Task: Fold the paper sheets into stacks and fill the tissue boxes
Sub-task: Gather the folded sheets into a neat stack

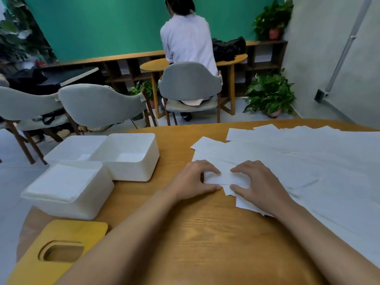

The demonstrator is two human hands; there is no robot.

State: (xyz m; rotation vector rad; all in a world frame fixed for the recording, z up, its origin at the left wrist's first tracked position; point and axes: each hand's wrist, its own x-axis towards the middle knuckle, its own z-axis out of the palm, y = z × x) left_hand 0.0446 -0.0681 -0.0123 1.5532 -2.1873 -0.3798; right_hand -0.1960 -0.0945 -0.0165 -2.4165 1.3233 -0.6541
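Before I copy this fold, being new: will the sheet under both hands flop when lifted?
Probably floppy: the folded sheet looks thin and creased between the left hand and right hand. Likely light; it may slide on the smooth table.

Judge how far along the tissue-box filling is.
Done: the nearest white plastic box holds a paper stack near its rim. In hand: left hand and right hand pinch a small white paper sheet mid-fold. Remaining: the two white boxes behind look unfilled, loose white sheets cover the wooden table, and the yellow slotted lid lies off.
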